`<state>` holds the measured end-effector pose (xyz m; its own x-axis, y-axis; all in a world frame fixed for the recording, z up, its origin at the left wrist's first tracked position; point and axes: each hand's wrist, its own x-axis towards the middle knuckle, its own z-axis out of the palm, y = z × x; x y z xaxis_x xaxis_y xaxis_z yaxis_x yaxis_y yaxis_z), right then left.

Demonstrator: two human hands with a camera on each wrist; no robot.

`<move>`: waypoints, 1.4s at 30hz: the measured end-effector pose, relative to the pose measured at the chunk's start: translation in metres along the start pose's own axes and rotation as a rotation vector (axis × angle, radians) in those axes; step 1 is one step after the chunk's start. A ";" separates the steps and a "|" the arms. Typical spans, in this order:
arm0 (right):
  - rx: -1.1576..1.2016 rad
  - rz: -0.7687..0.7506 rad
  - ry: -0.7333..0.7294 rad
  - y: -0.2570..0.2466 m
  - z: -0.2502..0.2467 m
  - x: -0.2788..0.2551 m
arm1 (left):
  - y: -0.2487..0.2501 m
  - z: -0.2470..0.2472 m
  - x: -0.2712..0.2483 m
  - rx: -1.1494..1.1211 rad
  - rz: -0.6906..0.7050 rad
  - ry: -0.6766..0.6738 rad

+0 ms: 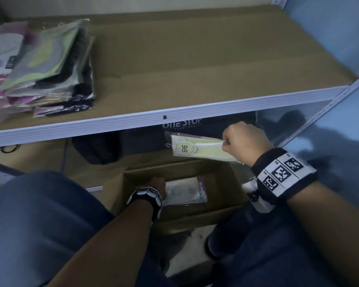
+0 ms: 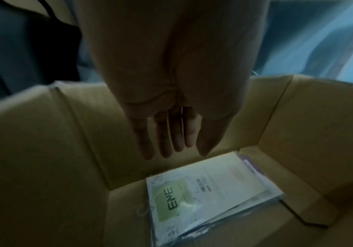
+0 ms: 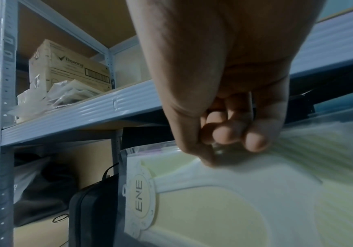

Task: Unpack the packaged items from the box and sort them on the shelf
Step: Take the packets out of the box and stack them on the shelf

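Right hand (image 1: 245, 139) fingertips (image 3: 253, 142) pinch the top edge of a pale green ENE packet (image 1: 195, 149), letting it hang clear above the box (image 1: 222, 183), just below the shelf (image 1: 174, 114) edge, likely for lifting onto it. Left hand (image 2: 171, 130) reaches into the box with fingers straight and close together, holding nothing, above the remaining packets (image 2: 203, 192), probably going for the next one. Sorted packets (image 1: 42, 69) sit stacked at the shelf's left end.

"ENE" stands on the held packet (image 1: 192, 149) and on the top packet (image 2: 203, 197) in the box. A dark bag (image 1: 195, 129) under the shelf reads "ONE STOP". The far carton (image 3: 68, 70) reads "Rexona".
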<state>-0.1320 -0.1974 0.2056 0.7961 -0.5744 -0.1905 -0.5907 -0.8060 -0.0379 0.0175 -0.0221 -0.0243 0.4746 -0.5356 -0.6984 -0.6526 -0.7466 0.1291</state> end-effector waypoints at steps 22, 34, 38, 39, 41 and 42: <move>0.133 -0.019 -0.084 0.016 0.026 0.047 | 0.000 0.051 0.086 0.255 0.193 -0.054; 0.116 -0.010 -0.101 0.009 0.029 0.047 | 0.008 0.052 0.075 0.284 0.187 -0.175; 0.134 -0.027 -0.104 0.006 0.027 0.045 | 0.014 0.047 0.058 0.463 0.241 -0.228; 0.139 -0.035 -0.100 0.006 0.027 0.044 | 0.015 0.046 0.059 0.472 0.249 -0.232; 0.141 -0.037 -0.102 0.004 0.025 0.044 | 0.012 0.042 0.062 0.424 0.264 -0.247; 0.138 -0.035 -0.108 0.003 0.024 0.044 | 0.009 0.039 0.064 0.350 0.249 -0.257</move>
<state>-0.1016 -0.2216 0.1732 0.8022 -0.5215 -0.2908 -0.5811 -0.7938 -0.1793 0.0184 -0.0477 -0.0950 0.1465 -0.5333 -0.8331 -0.9077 -0.4073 0.1011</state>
